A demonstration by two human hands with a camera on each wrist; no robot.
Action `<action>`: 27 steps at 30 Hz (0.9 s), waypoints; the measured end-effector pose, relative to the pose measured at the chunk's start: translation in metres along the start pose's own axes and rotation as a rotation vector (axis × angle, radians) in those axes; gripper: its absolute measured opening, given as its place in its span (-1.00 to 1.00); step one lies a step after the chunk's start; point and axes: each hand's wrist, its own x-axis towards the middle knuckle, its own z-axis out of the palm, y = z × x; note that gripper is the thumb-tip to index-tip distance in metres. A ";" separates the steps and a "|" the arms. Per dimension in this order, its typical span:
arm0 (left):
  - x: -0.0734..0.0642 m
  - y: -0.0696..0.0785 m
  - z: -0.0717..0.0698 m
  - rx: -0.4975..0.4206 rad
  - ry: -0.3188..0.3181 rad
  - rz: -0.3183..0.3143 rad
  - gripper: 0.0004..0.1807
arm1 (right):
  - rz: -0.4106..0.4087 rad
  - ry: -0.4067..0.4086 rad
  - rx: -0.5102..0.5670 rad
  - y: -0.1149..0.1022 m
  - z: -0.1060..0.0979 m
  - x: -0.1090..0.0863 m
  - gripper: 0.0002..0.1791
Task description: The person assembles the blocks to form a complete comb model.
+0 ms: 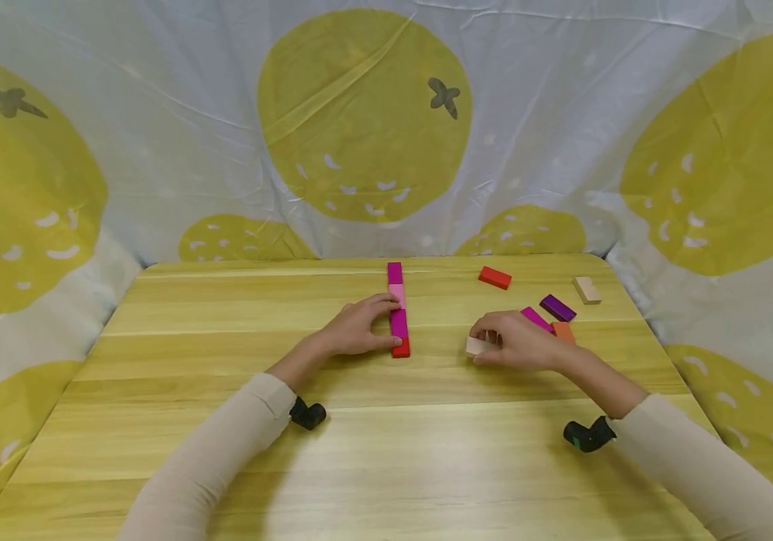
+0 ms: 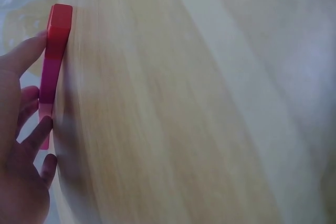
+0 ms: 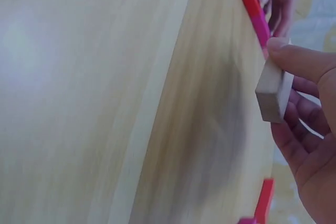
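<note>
A straight row of flat blocks runs away from me: a red block nearest, then a magenta block, a pink block and another magenta block farthest. My left hand lies along the row's left side, its thumb touching the red block's end of the row and a fingertip at the pink one. To the right of the row, my right hand pinches a plain wooden block between thumb and fingers. The right wrist view shows this block held above the table.
Loose blocks lie to the right: a red block, a purple block, a plain wooden block, a magenta block and an orange block, the last two partly behind my right hand. A patterned curtain surrounds the wooden table.
</note>
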 end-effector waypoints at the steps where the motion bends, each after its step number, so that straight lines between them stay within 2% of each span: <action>1: 0.000 0.000 0.000 0.000 0.000 -0.002 -0.17 | 0.005 -0.004 0.013 -0.004 0.003 0.003 -0.68; 8: -0.001 -0.001 0.002 -0.010 0.005 0.004 -0.17 | 0.037 -0.021 0.067 -0.032 0.027 0.024 -0.69; 16: 0.000 -0.003 0.001 -0.009 0.018 0.012 -0.19 | -0.010 0.023 0.073 -0.050 0.053 0.043 -0.71; 23: -0.001 -0.002 -0.001 -0.021 0.013 0.011 -0.22 | 0.002 0.067 0.011 -0.060 0.070 0.050 -0.69; 27: 0.000 -0.002 0.000 -0.022 0.014 0.006 -0.22 | 0.017 0.084 0.018 -0.062 0.072 0.049 -0.70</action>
